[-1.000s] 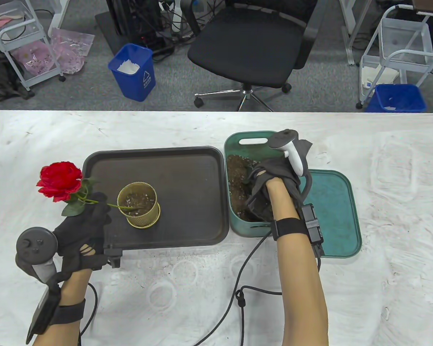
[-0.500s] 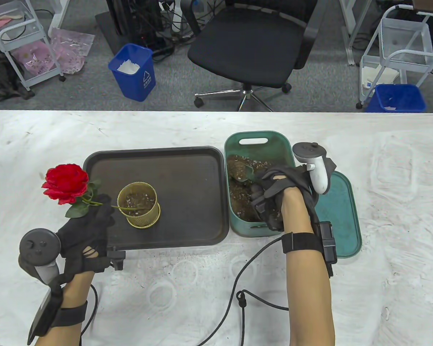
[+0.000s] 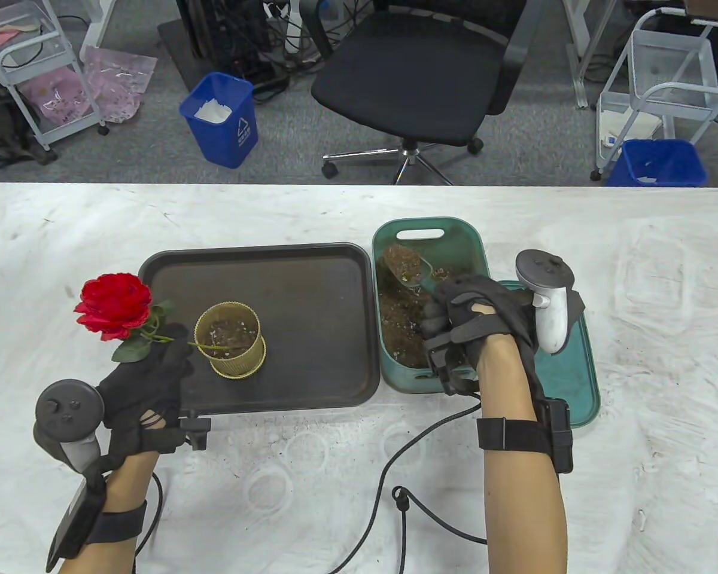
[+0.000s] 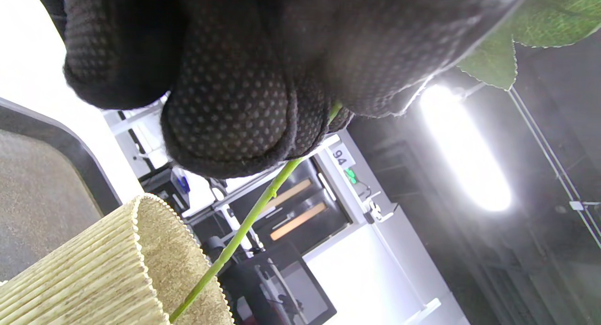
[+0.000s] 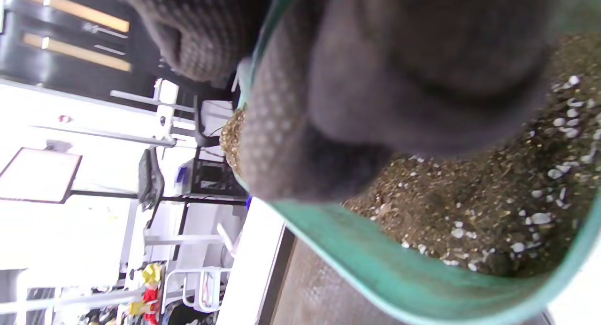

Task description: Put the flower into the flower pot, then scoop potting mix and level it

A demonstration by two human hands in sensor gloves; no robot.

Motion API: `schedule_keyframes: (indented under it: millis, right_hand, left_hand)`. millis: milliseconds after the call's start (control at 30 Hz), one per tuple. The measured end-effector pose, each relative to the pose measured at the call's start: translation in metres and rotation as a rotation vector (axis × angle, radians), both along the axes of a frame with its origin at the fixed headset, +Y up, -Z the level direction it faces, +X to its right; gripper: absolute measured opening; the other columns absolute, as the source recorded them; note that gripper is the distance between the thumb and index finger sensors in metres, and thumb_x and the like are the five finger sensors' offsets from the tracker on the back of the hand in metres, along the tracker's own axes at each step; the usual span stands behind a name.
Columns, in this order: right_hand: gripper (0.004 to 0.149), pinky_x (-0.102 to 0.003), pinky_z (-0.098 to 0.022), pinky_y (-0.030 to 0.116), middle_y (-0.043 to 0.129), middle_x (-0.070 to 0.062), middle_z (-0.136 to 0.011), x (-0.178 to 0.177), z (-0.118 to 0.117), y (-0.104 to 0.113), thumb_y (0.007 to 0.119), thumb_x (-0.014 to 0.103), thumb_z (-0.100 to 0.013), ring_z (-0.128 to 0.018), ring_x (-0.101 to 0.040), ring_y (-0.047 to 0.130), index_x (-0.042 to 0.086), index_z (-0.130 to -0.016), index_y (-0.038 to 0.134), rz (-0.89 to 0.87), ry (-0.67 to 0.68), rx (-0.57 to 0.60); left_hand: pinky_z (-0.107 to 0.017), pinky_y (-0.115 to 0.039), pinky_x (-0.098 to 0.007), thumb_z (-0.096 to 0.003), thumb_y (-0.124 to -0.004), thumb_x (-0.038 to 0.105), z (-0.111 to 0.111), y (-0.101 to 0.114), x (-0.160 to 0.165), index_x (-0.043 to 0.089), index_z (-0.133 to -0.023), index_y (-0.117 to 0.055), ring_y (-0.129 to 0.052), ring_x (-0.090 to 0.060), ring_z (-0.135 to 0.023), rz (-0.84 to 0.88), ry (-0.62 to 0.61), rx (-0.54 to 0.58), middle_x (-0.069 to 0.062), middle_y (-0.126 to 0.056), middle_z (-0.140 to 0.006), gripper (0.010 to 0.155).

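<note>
The left hand (image 3: 146, 382) sits at the near left corner of the dark tray (image 3: 311, 382), its grip pinched on the green stem of the red flower (image 3: 116, 305); the left wrist view shows the gloved fingers (image 4: 225, 109) curled round that stem. The bloom leans out to the left, past the tray's left edge and above the tabletop (image 3: 634, 239), while the stem slants down to the right over the rim and into the gold ribbed flower pot (image 3: 227, 341). The pot stands upright on the left part of the tray, and there is some speckled soil in its bottom. Just right of the tray, touching or nearly touching it, stands the green bin (image 3: 472, 239) holding brown potting mix (image 3: 401, 332) flecked with white bits. The right hand (image 3: 472, 326) is over the bin's near right side, its grip curled round the handle of a small green scoop (image 3: 410, 269). The scoop is heaped with mix and held over the far part of the bin, its blade pointing away and to the left. The right wrist view is mostly filled with blurred glove, with the bin's green wall and the mix behind it. A green lid (image 3: 565, 371) lies flat on the tabletop to the right of the bin, partly under the right forearm. Beyond the far edge of the tabletop are a black office chair (image 3: 419, 78) and a blue waste bin (image 3: 221, 119).
</note>
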State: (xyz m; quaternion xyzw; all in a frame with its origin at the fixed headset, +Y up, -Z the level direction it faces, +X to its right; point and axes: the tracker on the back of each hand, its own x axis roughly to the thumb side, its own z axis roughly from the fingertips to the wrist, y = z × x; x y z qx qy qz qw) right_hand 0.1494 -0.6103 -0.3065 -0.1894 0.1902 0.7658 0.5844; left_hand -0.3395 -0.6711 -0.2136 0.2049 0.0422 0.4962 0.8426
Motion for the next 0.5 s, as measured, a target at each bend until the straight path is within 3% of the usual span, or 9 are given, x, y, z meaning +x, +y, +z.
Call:
schedule_keyframes:
  millis: [233, 500]
  right_hand:
    - [0.054, -0.031, -0.007, 0.097, 0.098, -0.016, -0.059, -0.066, 0.006, -0.001, 0.075, 0.031, -0.042, -0.021, -0.025, 0.109, 0.0, -0.086, 0.071, -0.075, 0.214, 0.045]
    - [0.054, -0.031, -0.007, 0.097, 0.098, -0.017, -0.059, -0.152, 0.004, -0.032, 0.075, 0.031, -0.042, -0.021, -0.025, 0.11, 0.0, -0.087, 0.071, -0.106, 0.415, -0.019]
  left_hand:
    - [-0.035, -0.095, -0.038, -0.0408, -0.091, 0.042, 0.0, 0.0, 0.0, 0.021, -0.078, -0.095, -0.113, -0.018, -0.034, 0.004, 0.001, -0.001, -0.002, -0.103, -0.067, 0.043]
    - [-0.035, -0.095, -0.038, -0.0408, -0.091, 0.042, 0.0, 0.0, -0.001, 0.021, -0.078, -0.095, -0.113, -0.018, -0.034, 0.003, 0.012, -0.002, -0.002, -0.103, -0.067, 0.043]
